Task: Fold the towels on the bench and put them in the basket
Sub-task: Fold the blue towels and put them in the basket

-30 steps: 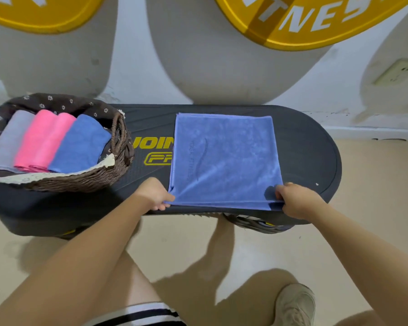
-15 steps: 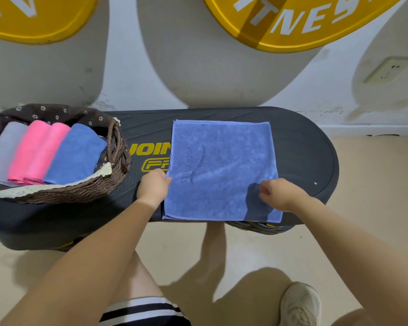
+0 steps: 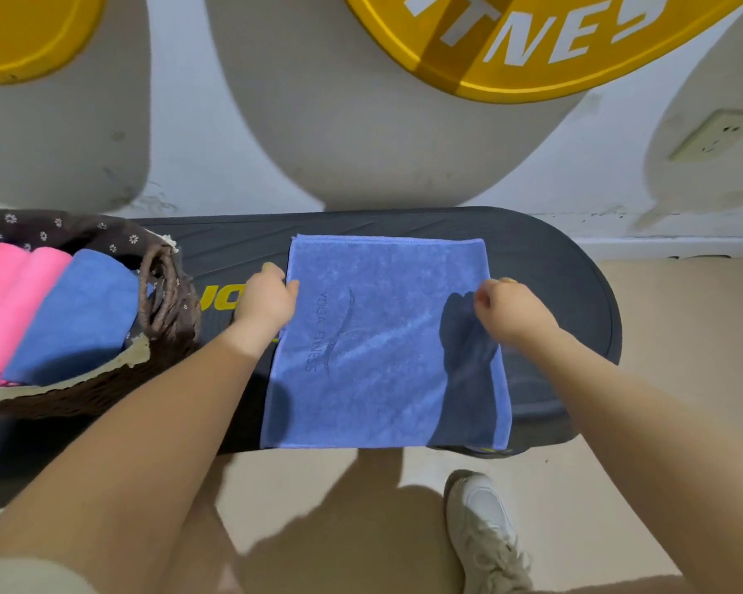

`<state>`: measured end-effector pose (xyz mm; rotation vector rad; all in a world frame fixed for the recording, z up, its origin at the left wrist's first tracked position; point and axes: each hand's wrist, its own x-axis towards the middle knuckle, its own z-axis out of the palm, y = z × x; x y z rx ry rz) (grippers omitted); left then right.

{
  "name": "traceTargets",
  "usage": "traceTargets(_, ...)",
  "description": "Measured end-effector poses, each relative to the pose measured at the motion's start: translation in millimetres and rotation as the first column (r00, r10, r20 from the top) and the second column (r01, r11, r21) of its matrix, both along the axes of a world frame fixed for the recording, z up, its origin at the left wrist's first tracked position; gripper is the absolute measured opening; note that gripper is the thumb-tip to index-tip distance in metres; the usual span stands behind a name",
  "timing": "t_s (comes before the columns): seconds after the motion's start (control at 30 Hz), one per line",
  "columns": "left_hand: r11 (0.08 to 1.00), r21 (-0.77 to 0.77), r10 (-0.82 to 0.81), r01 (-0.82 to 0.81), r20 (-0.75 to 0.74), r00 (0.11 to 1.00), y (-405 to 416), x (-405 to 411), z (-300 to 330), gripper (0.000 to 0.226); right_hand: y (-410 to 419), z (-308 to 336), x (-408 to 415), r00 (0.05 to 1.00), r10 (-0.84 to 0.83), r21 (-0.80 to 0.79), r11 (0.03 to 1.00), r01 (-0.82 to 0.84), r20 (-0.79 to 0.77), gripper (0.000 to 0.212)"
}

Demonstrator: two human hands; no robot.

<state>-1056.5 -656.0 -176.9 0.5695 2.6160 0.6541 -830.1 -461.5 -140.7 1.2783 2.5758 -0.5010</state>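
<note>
A blue towel (image 3: 382, 336) with a faint printed logo lies flat on the black bench (image 3: 554, 293), its near edge at the bench's front. My left hand (image 3: 267, 300) pinches the towel's left edge about a third of the way down from the far side. At the right edge, opposite it, my right hand (image 3: 511, 310) has its fingers curled on the cloth and casts a shadow on it. The brown wicker basket (image 3: 164, 293) stands on the bench's left end and holds two pink rolled towels (image 3: 14, 302) and a blue one (image 3: 78, 319).
The wall with yellow signs stands right behind the bench, and a socket (image 3: 717, 139) is on it at the right. My shoe (image 3: 485, 533) is on the beige floor in front. Bare bench surface shows to the right of the towel.
Both hands left the towel's near corners and moved away from me along its side edges. The towel now lies flat, and the camera has come closer.
</note>
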Motion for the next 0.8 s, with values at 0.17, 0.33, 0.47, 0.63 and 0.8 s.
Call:
traceTargets(0.17, 0.98, -0.109, -0.184, 0.168, -0.159, 0.97, 36, -32, -8, 0.034, 52, -10, -30, 0.993, 0.043, 0.026, 0.999, -0.04, -0.106, 0.032)
traceTargets(0.33, 0.896, -0.377, -0.351, 0.233, -0.283, 0.892, 60, -45, -7, 0.028, 87, -28, -54, 0.986, 0.126, 0.018, 0.992, -0.125, -0.113, 0.031)
traceTargets(0.47, 0.85, -0.474, -0.397, 0.23, -0.29, 0.871, 66, -56, -6, 0.023, 102, -34, -58, 0.983, 0.148, 0.058, 0.988, -0.143, -0.104, 0.027)
traceTargets(0.63, 0.849, -0.455, -0.435, 0.27, -0.311, 0.845, 72, -61, -6, 0.018, 115, -36, -65, 0.989, 0.125, 0.034, 0.992, -0.123, -0.079, 0.018)
traceTargets(0.8, 0.907, -0.362, -0.353, 0.216, -0.373, 0.858, 81, -66, -2, 0.017, 125, -35, -73, 0.993, 0.109, 0.085, 0.991, -0.105, -0.035, 0.02)
